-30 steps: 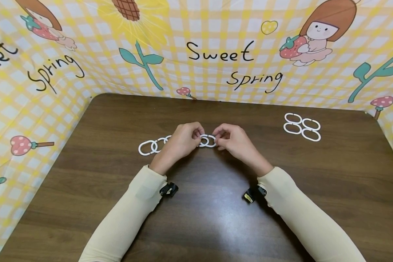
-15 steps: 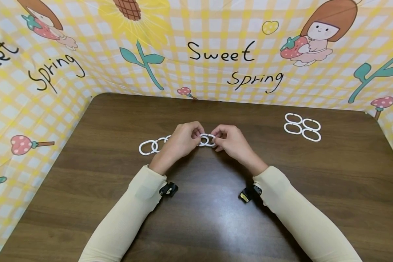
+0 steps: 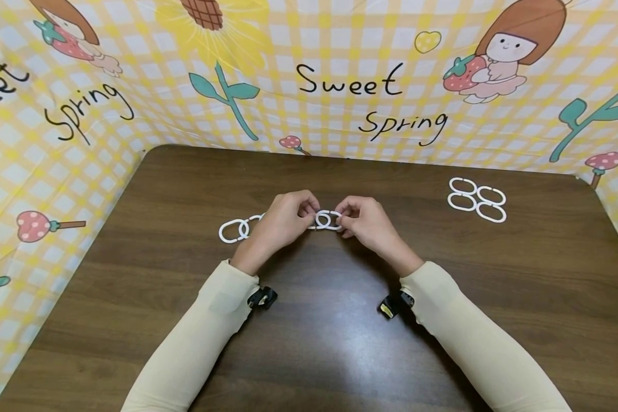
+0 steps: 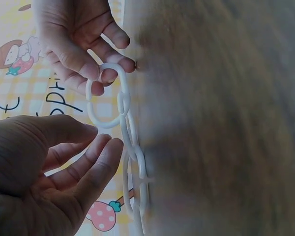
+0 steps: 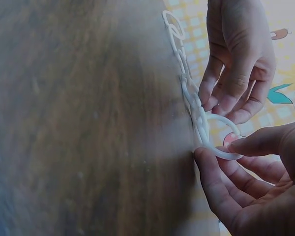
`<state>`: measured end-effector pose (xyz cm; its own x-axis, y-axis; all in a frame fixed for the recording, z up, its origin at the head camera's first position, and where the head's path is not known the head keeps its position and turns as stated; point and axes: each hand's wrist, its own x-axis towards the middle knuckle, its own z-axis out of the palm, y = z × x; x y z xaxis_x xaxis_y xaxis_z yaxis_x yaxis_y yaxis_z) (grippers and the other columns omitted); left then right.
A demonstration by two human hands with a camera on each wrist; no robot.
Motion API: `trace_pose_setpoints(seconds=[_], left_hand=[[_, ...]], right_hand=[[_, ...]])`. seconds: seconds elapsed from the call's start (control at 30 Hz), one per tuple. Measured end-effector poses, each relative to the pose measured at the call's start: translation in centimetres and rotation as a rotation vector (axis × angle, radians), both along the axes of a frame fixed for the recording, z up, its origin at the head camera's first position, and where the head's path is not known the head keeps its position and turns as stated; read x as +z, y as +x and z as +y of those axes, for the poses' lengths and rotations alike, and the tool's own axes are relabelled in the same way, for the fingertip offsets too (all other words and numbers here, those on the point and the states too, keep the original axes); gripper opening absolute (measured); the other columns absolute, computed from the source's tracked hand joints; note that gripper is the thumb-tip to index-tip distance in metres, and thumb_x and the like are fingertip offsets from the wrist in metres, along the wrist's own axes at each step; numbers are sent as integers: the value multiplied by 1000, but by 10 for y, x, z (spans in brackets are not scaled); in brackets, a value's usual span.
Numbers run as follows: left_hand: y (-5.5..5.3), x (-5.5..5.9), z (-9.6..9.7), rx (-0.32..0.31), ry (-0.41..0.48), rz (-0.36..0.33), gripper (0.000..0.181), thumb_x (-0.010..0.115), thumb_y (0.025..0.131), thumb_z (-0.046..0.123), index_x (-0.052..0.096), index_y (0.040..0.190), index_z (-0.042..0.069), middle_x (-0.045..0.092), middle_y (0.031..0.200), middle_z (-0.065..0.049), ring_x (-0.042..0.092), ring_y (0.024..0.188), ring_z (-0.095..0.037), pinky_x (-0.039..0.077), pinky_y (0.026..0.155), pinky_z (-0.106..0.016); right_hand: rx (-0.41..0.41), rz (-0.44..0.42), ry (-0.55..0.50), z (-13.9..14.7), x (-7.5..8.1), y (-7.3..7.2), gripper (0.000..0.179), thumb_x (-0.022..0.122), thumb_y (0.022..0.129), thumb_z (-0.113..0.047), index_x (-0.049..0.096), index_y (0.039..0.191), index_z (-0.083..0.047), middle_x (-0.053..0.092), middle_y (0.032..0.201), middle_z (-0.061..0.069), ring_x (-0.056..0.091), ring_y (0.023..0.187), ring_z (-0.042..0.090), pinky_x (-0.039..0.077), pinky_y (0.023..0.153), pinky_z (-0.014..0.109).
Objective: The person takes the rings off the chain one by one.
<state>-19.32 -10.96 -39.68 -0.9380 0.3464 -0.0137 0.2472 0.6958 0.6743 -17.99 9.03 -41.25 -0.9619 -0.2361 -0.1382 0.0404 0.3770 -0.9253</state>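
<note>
A chain of white plastic links (image 3: pixel 243 230) lies across the middle of the brown table, partly hidden behind my left hand (image 3: pixel 283 217). My right hand (image 3: pixel 365 220) pinches the end link (image 5: pixel 225 155) between thumb and fingers at the chain's right end. In the left wrist view this end link stands raised, with a small gap in its side. The left thumb and fingertips are close beside that link and the neighbouring one, with nothing visible between them. Whether they touch a link is hard to see.
Several loose white links (image 3: pixel 476 193) lie grouped at the back right of the table (image 3: pixel 340 320). A yellow checked cloth (image 3: pixel 335 34) with printed figures rises behind the table and along its left side.
The right hand has moved slightly left and then a little right, still at the end link. The links between the hands sit a touch further right; the left hand has barely moved.
</note>
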Motion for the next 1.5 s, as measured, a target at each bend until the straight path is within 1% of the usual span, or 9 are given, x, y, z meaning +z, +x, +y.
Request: trace_pose_setpoints(seconds=[0.2, 0.4, 0.63, 0.93, 1.1, 1.23, 1.4, 1.5], left_hand=[[0, 1, -2, -11, -9, 5, 12, 65, 95, 3, 73, 102, 8, 71, 94, -6, 65, 88, -19, 53, 79, -31], [1, 1, -2, -22, -40, 7, 11, 68, 95, 3, 74, 103, 8, 70, 97, -6, 65, 89, -20, 54, 81, -32], [3, 3, -2, -15, -93, 8, 12, 70, 94, 6, 75, 105, 9, 70, 98, -6, 65, 91, -21, 52, 81, -35], [5, 5, -4, -15, -158, 11, 15, 72, 94, 10, 77, 108, 11, 69, 103, -6, 65, 95, -24, 52, 84, -40], [7, 5, -5, -16, -179, 19, 16, 71, 93, 11, 77, 107, 12, 68, 101, -5, 63, 92, -23, 51, 83, -40], [8, 5, -5, -28, -194, 20, 15, 74, 92, 12, 78, 106, 12, 68, 101, -6, 62, 91, -23, 51, 83, -40], [8, 4, -6, -41, -220, 11, 13, 77, 92, 14, 78, 104, 12, 68, 101, -5, 61, 91, -22, 51, 84, -39], [8, 4, -6, -49, -232, 6, 12, 76, 92, 14, 78, 104, 12, 68, 102, -4, 61, 92, -23, 51, 84, -39]], right_hand=[[2, 2, 17, 3, 2, 1, 15, 61, 96, 5, 71, 107, 7, 73, 99, 23, 71, 77, 20, 62, 66, 30], [6, 8, 30, 6, 4, 0, 15, 61, 96, 4, 71, 107, 7, 71, 96, 22, 74, 79, 24, 62, 66, 31], [1, 8, 34, 9, 3, 1, 15, 62, 96, 4, 71, 108, 7, 72, 97, 21, 73, 80, 23, 63, 68, 32], [-7, 8, 38, 12, 5, 1, 15, 61, 97, 4, 71, 108, 6, 73, 101, 22, 74, 83, 25, 63, 69, 32], [-16, 3, 33, 14, 4, 0, 15, 61, 97, 4, 71, 108, 6, 73, 101, 22, 73, 81, 23, 63, 68, 31], [-18, 3, 33, 14, 3, -1, 16, 61, 96, 4, 71, 108, 6, 73, 101, 22, 73, 80, 22, 63, 68, 31], [-17, 5, 32, 14, 5, 0, 15, 62, 96, 4, 71, 108, 6, 71, 96, 20, 74, 81, 24, 63, 68, 32], [-14, 7, 32, 14, 6, 0, 15, 62, 96, 4, 71, 109, 7, 72, 97, 21, 74, 82, 25, 63, 69, 32]])
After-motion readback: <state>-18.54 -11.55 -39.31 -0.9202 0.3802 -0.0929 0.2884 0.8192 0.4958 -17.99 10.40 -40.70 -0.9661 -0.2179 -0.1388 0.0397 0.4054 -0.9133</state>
